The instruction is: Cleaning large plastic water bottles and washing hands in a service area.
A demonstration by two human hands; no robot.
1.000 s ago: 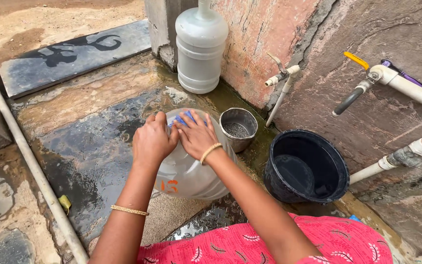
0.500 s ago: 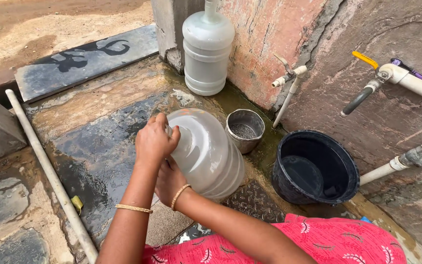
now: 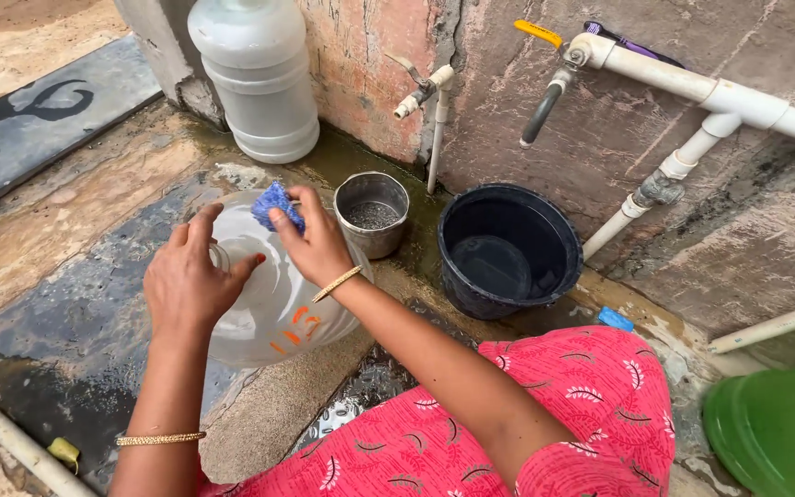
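Lying tilted on the wet stone slab (image 3: pixel 66 304), a clear plastic water jug (image 3: pixel 273 304) is steadied by the left hand (image 3: pixel 190 285) near its neck. A blue scrubber (image 3: pixel 275 204) is pinched in the right hand (image 3: pixel 316 241) against its wall. Seemingly empty, the jug is judged light, slippery and flexible, best gripped at the neck.

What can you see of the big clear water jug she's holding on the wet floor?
The clear water jug looks like translucent plastic with ribbed walls and orange markings on its side. It lies tilted on the wet stone floor, before the steel pot. The left hand grips its near end; the right hand presses a blue scrub pad against its upper side.
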